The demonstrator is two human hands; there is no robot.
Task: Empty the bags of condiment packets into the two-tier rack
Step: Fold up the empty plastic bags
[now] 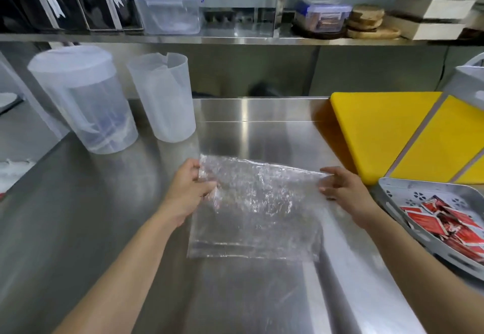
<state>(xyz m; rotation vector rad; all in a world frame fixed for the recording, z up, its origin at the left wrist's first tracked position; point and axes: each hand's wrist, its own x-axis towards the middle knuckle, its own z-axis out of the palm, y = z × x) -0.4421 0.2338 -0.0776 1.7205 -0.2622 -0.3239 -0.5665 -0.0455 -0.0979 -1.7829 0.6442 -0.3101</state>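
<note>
We see a clear plastic bag, crinkled and glinting near its top and smoother lower down, held spread out flat above the middle of the steel desk. We cannot tell whether its lower edge touches the desk. The top edge is pulled taut between the two hands. The left grip is clamped on the bag's upper left corner, fingers curled round bunched plastic. The right grip pinches the upper right corner between thumb and fingers. Just right of the bag sits the grey perforated rack, its lower tier holding a heap of red packets. A yellow cutting board lies behind the rack.
</note>
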